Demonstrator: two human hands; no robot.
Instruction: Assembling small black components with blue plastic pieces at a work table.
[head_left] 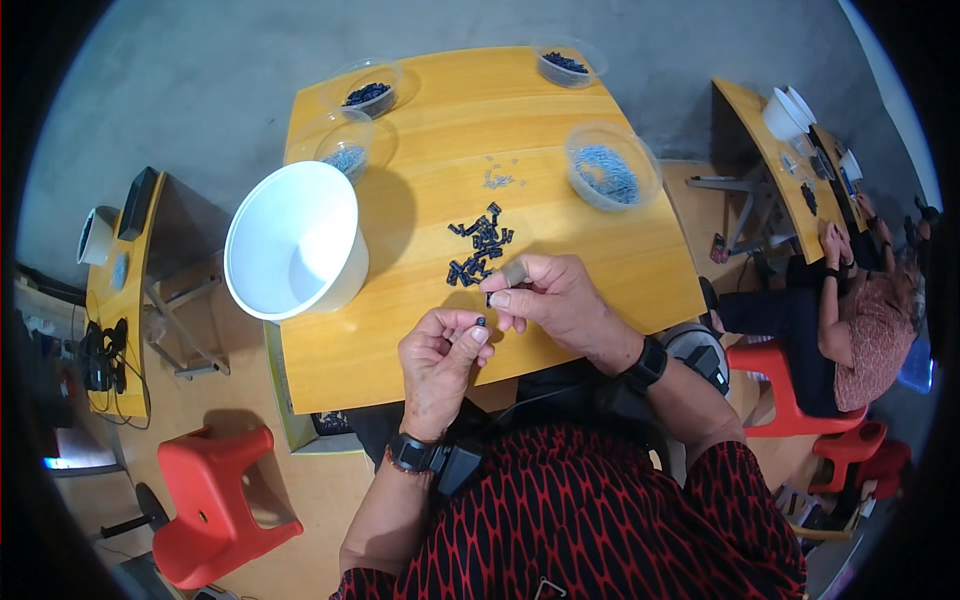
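Above the near part of the yellow table, my two hands are close together. My left hand is closed in a pinch on a small black plastic part, whose end shows above the thumb. Just to its right and a little farther off, my right hand has thumb and fingers pressed together, with a tan wrap on one finger. A small dark bit shows at those fingertips, too little to name. Beyond the hands lies a loose heap of small black plastic parts. Several tiny metal pins lie scattered farther back.
A large white bucket stands at the table's left edge. Clear tubs hold black parts and thin metal pins. Red stools stand on the floor; another person sits at a table on the right.
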